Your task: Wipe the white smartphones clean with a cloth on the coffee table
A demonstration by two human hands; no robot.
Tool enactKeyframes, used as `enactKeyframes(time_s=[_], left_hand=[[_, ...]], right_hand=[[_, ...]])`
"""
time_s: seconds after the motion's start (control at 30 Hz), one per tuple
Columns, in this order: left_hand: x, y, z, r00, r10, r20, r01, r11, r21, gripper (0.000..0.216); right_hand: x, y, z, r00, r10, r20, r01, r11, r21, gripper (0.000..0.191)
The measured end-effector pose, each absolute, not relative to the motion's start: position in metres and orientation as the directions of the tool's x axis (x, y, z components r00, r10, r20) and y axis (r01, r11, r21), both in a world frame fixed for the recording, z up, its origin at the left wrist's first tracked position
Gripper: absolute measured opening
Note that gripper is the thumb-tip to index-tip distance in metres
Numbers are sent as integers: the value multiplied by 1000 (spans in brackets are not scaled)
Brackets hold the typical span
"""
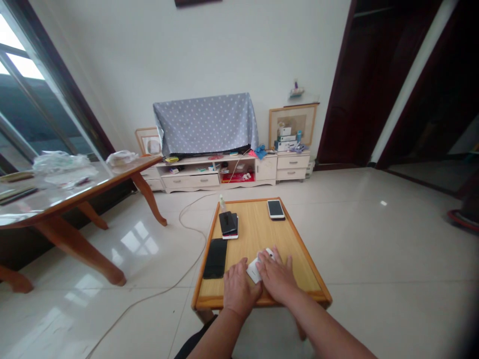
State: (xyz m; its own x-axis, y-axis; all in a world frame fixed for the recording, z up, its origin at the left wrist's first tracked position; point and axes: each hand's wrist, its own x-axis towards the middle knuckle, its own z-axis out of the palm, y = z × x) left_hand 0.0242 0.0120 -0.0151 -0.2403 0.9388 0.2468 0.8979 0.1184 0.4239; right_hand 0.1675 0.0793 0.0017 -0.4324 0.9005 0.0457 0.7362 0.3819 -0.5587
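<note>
A white phone [254,271] lies tilted over the front part of a small wooden table [254,219], its pale face with a small mark turned up. My right hand [277,275] covers its right part, fingers bent over it. At its left end my left hand [238,289] has forefinger and thumb about the lower left corner. Much of the phone is hidden under my fingers. Left of my hands lies a large black phone [215,258]. Behind that, a stack of phones [228,223] has a dark one on top. A white-framed phone [276,209] rests on a darker one at the far right.
A small clear bottle [222,202] stands at the table's far left corner. A cable [179,279] runs across the tiled floor. On the left is a larger table [144,163] with plastic bags; a white low cabinet [191,182] stands along the wall.
</note>
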Motion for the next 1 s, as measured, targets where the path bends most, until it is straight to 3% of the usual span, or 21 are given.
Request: enactKeyframes(time_s=[0.13,0.3,0.37,0.57,0.77,1.0], left_hand=[[25,13,-14,-251,942,223,897,141,418,46],[27,11,-10,-239,945,221,908,137,396,64],[27,11,-9,-235,947,218,911,136,389,63],[25,12,-8,-216,955,203,920,130,371,49],[28,13,-5,-216,959,182,924,140,356,54],[27,13,-6,-210,959,189,922,130,365,47]], right_hand=[[161,60,6,-586,810,-3,701,505,-503,52],[184,86,14,-328,940,-95,886,271,-377,60],[188,84,13,-312,945,-97,899,261,-351,60],[181,48,2,-541,840,-43,776,478,-412,55],[203,77,7,-306,944,-121,897,244,-368,59],[185,29,0,-444,889,-111,815,350,-462,59]])
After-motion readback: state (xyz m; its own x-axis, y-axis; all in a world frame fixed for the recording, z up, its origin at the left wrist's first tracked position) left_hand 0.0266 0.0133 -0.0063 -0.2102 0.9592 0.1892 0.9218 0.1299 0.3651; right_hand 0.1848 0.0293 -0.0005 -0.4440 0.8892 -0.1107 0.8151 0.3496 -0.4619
